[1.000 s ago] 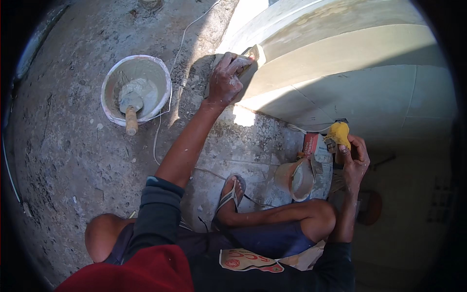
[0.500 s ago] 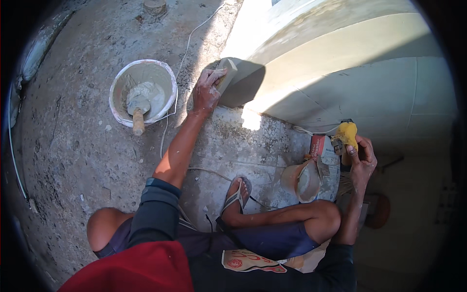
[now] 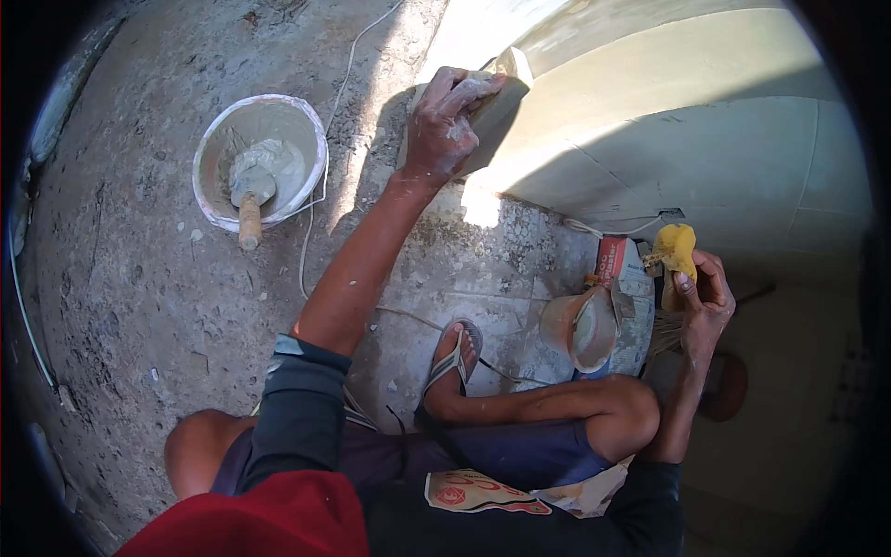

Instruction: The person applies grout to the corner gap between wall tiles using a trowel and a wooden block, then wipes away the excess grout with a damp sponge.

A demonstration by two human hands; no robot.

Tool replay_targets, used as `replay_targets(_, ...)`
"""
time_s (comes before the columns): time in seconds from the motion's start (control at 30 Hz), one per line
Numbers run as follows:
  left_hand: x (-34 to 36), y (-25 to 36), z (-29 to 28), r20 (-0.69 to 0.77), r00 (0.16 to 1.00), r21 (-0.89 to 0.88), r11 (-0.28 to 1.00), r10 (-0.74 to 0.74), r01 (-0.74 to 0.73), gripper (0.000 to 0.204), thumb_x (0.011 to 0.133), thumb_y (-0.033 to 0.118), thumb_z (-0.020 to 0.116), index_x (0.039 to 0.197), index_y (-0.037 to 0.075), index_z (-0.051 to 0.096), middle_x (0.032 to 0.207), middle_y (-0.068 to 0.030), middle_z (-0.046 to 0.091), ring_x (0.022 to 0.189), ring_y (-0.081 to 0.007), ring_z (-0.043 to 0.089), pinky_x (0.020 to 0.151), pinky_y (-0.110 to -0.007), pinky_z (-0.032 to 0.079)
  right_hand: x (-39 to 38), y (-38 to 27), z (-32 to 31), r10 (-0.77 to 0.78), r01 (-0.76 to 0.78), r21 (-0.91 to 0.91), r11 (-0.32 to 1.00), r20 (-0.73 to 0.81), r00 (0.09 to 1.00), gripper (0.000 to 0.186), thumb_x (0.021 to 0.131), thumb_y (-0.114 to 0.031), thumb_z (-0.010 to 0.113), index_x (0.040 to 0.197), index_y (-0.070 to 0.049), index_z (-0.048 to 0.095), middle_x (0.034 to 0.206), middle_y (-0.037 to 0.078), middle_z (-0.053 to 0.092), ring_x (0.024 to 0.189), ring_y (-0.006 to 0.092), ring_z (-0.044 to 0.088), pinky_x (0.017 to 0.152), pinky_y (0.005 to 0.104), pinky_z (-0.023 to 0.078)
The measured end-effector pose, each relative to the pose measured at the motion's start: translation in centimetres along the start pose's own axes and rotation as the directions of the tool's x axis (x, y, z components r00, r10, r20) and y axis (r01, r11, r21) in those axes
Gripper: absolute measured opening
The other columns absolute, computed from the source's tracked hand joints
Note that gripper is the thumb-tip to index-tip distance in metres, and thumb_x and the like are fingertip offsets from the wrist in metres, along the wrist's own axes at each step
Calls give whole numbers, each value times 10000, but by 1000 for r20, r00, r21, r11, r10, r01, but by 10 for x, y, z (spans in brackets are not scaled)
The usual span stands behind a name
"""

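My left hand [image 3: 444, 130] is closed round the grip of a flat plastering float [image 3: 512, 84]. It holds the float up against the foot of the pale curved wall [image 3: 687, 70], where sunlight meets shadow. At the right, my right hand [image 3: 708, 302] pinches a yellow sponge [image 3: 678, 246] with a brown, ragged side, near the shaded part of the wall. A white-rimmed bucket [image 3: 320, 148] stands left of my left hand. In it are grey plaster [image 3: 283, 160] and a trowel [image 3: 251, 218] whose wooden handle leans over the rim.
A smaller bucket [image 3: 557, 325] stands by my bent knee, beside a red and white plaster bag [image 3: 611, 260]. A thin cable [image 3: 348, 79] runs over the rough concrete floor [image 3: 130, 278]. My sandalled foot [image 3: 452, 357] rests in the middle. A paper bag piece [image 3: 473, 492] lies at my lap.
My left hand has moved up and to the right along the wall with the float, which is now tilted differently. My right hand with the sponge has shifted slightly right.
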State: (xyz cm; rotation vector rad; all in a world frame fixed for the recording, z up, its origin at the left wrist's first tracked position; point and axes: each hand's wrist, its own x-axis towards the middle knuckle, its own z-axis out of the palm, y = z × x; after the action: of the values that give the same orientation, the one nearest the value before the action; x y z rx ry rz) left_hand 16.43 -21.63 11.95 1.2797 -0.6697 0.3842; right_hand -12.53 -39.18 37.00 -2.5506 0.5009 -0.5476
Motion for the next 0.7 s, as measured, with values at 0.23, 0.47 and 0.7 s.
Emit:
replay_targets(0.23, -43, -69, -68, -96, 716, 348, 651, -691, 675, 314, 878, 94, 606, 1185, 119, 663, 1082, -172, 682, 1029, -334, 647, 891, -420, 488, 2, -9, 3, 4, -1, 66, 998, -47, 999, 277, 834, -51, 752, 1083, 40, 671, 1101, 80, 627, 1022, 155, 584, 919, 291, 451)
replay_targets(0.47, -56, -83, -75, -169, 727, 347, 650, -666, 676, 305, 859, 171, 634, 1148, 81, 674, 1062, -182, 700, 1011, -348, 661, 872, -412, 503, -6, -2, -8, -13, 12, 21, 1000, 34, 999, 284, 884, -67, 707, 1134, 44, 633, 1135, 79, 595, 1048, 160, 581, 940, 299, 464)
replay_targets(0.7, -82, -106, -46, -73, 560, 352, 504, -826, 789, 347, 882, 66, 598, 1206, 152, 688, 1106, -174, 700, 1017, -282, 675, 895, -359, 504, -13, 3, -15, 23, -23, 0, 1000, 53, 998, 271, 884, -59, 698, 1127, 43, 631, 1131, 92, 597, 1065, 172, 568, 942, 306, 447)
